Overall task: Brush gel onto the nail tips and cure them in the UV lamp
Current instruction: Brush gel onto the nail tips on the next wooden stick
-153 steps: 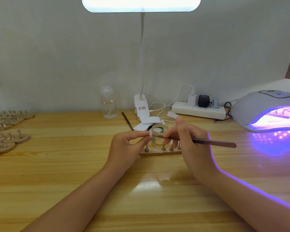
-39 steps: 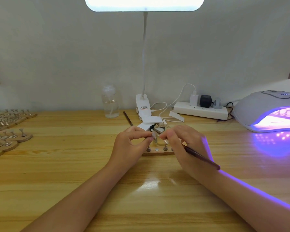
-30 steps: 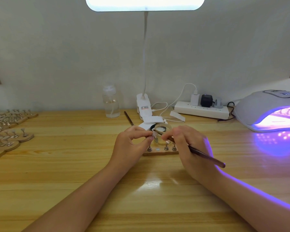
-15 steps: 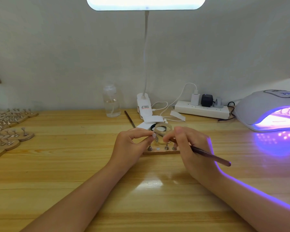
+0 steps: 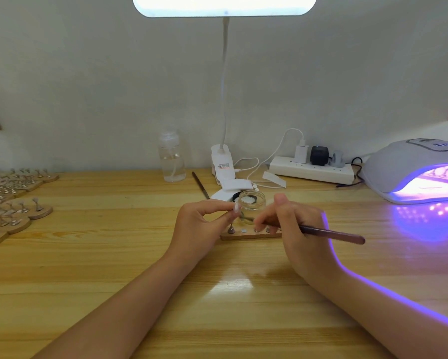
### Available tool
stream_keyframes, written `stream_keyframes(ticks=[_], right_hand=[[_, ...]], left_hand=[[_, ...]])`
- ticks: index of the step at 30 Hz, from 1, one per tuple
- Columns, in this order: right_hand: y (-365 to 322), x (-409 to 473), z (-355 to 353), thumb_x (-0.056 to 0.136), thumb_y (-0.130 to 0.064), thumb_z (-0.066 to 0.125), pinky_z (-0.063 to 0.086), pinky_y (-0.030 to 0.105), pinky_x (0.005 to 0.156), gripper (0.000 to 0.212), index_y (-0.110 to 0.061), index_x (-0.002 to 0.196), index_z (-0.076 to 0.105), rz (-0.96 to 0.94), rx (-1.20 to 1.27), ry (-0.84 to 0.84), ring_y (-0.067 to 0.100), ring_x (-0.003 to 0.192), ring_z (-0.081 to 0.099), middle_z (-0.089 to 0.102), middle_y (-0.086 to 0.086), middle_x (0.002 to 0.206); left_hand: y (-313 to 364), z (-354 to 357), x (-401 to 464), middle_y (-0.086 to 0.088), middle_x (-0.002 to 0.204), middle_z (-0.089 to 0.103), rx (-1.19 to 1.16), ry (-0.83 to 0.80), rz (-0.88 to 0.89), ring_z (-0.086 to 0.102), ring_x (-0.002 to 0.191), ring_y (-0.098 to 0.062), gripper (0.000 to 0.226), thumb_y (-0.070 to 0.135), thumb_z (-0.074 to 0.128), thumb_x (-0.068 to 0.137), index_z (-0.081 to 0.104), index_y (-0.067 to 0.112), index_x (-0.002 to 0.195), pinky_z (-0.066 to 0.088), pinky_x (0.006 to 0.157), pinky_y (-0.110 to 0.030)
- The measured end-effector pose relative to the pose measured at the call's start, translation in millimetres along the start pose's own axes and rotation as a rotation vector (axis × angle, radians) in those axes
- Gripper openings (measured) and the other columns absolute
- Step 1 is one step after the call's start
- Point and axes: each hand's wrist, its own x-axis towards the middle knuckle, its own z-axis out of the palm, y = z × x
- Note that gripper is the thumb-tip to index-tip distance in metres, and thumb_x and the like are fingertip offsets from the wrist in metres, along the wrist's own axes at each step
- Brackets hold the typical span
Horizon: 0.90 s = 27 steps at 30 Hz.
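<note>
Wooden surface, mid-centre: left hand (image 5: 202, 224) pinches nail tip (image 5: 235, 207) on its stand; right hand (image 5: 292, 226) grips brush (image 5: 329, 232), bristles at tip. Step, by judgement: gel coating. Next: reseat tip on holder strip (image 5: 251, 235), carry to UV lamp (image 5: 409, 169), lit at right edge.

Bare wooden table (image 5: 114, 294) lies open in front of the wooden nail stand (image 5: 248, 235); behind it a glass jar (image 5: 251, 207), lamp clamp (image 5: 222, 167) and power strip (image 5: 311, 172) crowd the wall side, rows of stands (image 5: 13, 203) block the left, the lit UV lamp (image 5: 412, 172) the right.
</note>
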Motion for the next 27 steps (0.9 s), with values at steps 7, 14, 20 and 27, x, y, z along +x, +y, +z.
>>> stream_keyframes(ticks=[7,14,20,27], right_hand=[[-2.2,1.0,0.2,0.084,-0.05,0.034,0.044,0.014,0.055,0.046,-0.025,0.063,0.067,0.026,0.062,-0.018,0.002,0.055,0.058,0.066,-0.005,0.059],[-3.3,1.2,-0.2,0.087,-0.044,0.043,0.043,0.014,0.056,0.039,-0.027,0.063,0.068,0.066,0.046,-0.027,0.0,0.054,0.057,0.067,-0.007,0.062],[-4.3,2.6,-0.7,0.089,-0.04,0.044,0.042,0.011,0.057,0.035,-0.027,0.067,0.067,0.006,-0.05,-0.026,0.001,0.059,0.057,0.065,-0.013,0.069],[-4.3,2.5,-0.5,0.085,-0.047,0.036,0.042,0.011,0.059,0.038,-0.031,0.068,0.066,-0.002,-0.021,0.01,-0.002,0.063,0.058,0.065,-0.014,0.065]], left_hand=[[0.3,0.4,-0.2,0.017,0.071,0.069,-0.012,0.013,-0.018,0.065,0.071,0.002,0.012,0.013,0.074,0.071,0.073,0.024,0.074,0.045,0.066,-0.007],[1.2,1.2,-0.5,0.011,0.074,0.069,-0.021,0.004,-0.007,0.064,0.071,0.001,0.015,0.005,0.073,0.072,0.073,0.02,0.074,0.045,0.065,-0.007],[0.8,0.5,0.6,0.01,0.074,0.068,0.025,0.001,0.012,0.063,0.073,0.0,0.02,0.004,0.073,0.072,0.072,0.023,0.073,0.045,0.071,-0.01],[1.8,0.8,0.7,0.005,0.078,0.069,0.031,-0.006,0.023,0.062,0.076,-0.003,0.017,0.004,0.073,0.071,0.073,0.018,0.081,0.045,0.074,-0.011]])
